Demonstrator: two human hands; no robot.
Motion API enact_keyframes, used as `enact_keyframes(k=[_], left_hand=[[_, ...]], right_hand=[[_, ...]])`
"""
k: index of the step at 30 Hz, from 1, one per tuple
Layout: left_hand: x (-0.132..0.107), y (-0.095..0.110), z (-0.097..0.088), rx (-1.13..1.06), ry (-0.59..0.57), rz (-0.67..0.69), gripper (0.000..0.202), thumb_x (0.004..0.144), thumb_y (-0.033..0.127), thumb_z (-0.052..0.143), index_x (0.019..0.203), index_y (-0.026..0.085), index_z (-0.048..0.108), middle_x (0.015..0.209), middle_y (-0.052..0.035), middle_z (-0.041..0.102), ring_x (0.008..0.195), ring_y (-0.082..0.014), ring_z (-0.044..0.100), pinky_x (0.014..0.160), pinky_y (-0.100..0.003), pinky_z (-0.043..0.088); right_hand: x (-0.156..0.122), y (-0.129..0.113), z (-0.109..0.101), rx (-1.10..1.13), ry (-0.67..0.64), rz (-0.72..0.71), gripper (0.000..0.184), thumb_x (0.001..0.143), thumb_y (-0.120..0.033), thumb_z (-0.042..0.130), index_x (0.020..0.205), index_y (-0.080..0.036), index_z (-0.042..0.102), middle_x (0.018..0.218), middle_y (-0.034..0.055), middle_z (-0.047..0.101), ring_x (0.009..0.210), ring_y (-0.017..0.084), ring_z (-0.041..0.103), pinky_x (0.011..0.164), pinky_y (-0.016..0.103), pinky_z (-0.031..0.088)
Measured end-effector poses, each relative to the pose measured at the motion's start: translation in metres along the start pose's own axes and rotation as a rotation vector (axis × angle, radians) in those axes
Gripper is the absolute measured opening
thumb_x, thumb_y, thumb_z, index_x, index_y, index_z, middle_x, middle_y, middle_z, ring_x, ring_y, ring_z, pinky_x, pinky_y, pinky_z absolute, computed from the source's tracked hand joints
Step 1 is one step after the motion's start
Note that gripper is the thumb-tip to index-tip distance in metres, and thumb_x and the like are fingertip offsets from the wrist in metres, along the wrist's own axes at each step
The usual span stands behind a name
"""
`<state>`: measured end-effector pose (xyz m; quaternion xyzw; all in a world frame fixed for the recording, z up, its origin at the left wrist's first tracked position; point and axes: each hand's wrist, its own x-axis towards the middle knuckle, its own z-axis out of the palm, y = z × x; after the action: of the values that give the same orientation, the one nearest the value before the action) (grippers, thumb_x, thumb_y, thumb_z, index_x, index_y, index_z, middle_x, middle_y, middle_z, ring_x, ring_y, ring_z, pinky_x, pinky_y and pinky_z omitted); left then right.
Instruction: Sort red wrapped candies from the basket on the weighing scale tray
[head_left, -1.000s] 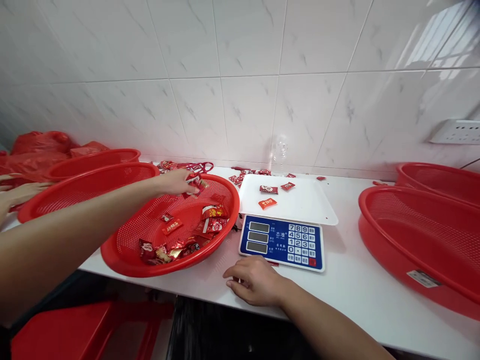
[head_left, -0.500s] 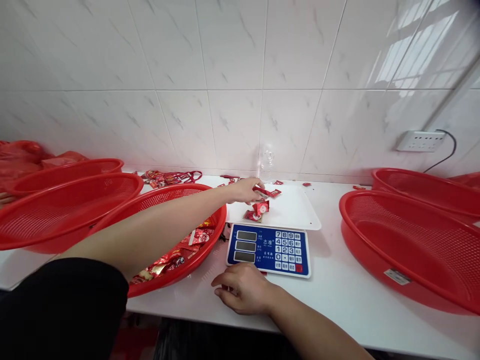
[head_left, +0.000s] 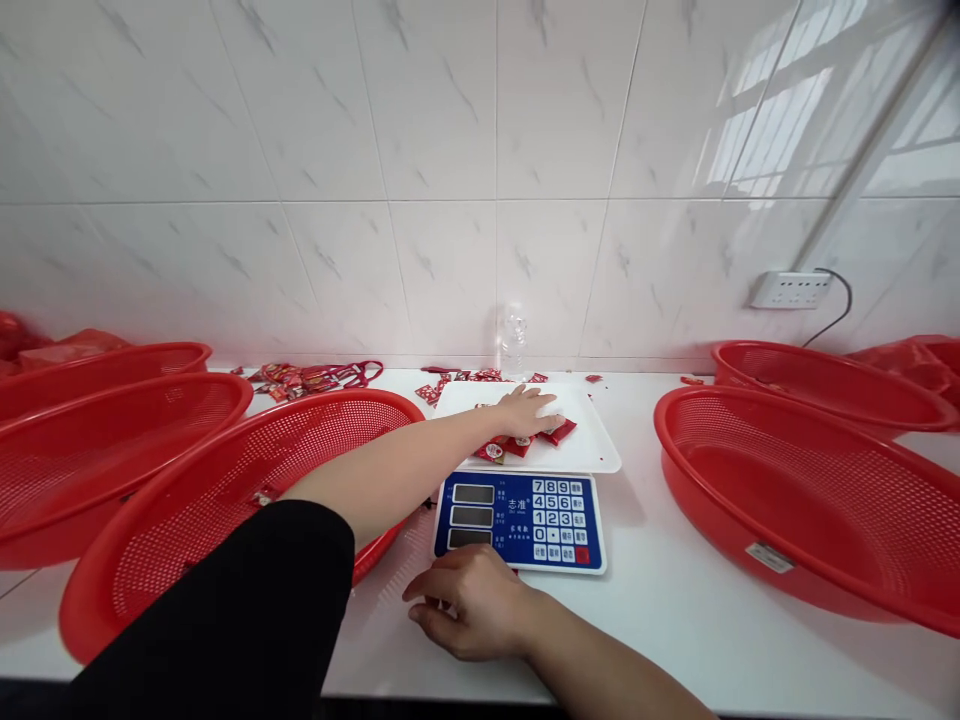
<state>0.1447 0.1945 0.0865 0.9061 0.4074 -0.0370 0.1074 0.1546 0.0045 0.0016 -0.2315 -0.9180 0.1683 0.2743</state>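
Observation:
My left hand [head_left: 525, 411] reaches across onto the white pan [head_left: 592, 455] of a digital scale [head_left: 520, 520], fingers spread flat over several small red candy packets [head_left: 516, 446] lying there. My right hand [head_left: 469, 612] rests on the white counter [head_left: 675, 620] just in front of the scale's blue keypad, fingers curled loosely and holding nothing. My left arm, in a black sleeve, passes over the nearest red plastic basket [head_left: 225, 510].
Two more red baskets [head_left: 90, 440] sit at the left, and two red baskets [head_left: 795, 500] at the right. Loose red packets [head_left: 315, 377] and a clear bottle [head_left: 513, 340] lie by the tiled wall. A socket [head_left: 791, 289] hangs on the wall at the right.
My left hand carried red packets from the near basket over to the scale pan and now lies flat on them. The view has swung to the right; my right hand stayed put.

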Motion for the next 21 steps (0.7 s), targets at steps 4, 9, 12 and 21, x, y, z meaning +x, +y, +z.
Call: enact_keyframes(k=[4, 9, 12, 21], left_hand=[[0.004, 0.005, 0.001, 0.064, -0.058, 0.188, 0.054, 0.092, 0.051, 0.031, 0.133, 0.023, 0.052, 0.139, -0.0081, 0.05, 0.133, -0.0275, 0.036, 0.111, -0.043, 0.022], [-0.026, -0.007, -0.022, -0.055, -0.089, 0.235, 0.049, 0.085, 0.045, 0.046, 0.128, 0.022, 0.056, 0.136, -0.0044, 0.053, 0.123, -0.0216, 0.048, 0.104, -0.03, 0.033], [-0.051, -0.021, -0.039, -0.092, -0.033, 0.099, 0.065, 0.084, 0.056, 0.046, 0.137, 0.018, 0.046, 0.146, -0.0079, 0.041, 0.132, -0.0236, 0.038, 0.11, -0.033, 0.027], [-0.081, -0.057, -0.03, -0.049, -0.129, 0.052, 0.094, 0.066, 0.057, 0.068, 0.145, 0.021, 0.033, 0.148, -0.0122, 0.037, 0.132, -0.0302, 0.037, 0.108, -0.039, 0.03]], right_hand=[[0.0, 0.002, -0.001, 0.003, 0.013, 0.007, 0.027, 0.087, -0.03, 0.05, 0.107, -0.021, 0.066, 0.081, 0.0013, 0.072, 0.078, 0.016, 0.066, 0.069, 0.024, 0.046], [-0.001, 0.0, -0.002, -0.004, 0.01, 0.007, 0.027, 0.087, -0.032, 0.049, 0.107, -0.023, 0.066, 0.084, 0.001, 0.072, 0.079, 0.016, 0.066, 0.069, 0.025, 0.045], [0.0, 0.0, -0.001, -0.005, 0.007, 0.001, 0.027, 0.088, -0.032, 0.048, 0.106, -0.022, 0.065, 0.085, 0.0015, 0.073, 0.08, 0.016, 0.066, 0.07, 0.025, 0.045], [-0.002, -0.001, 0.0, 0.037, 0.04, -0.021, 0.024, 0.088, -0.03, 0.049, 0.104, -0.022, 0.065, 0.091, -0.0011, 0.073, 0.084, 0.015, 0.066, 0.074, 0.024, 0.043]])
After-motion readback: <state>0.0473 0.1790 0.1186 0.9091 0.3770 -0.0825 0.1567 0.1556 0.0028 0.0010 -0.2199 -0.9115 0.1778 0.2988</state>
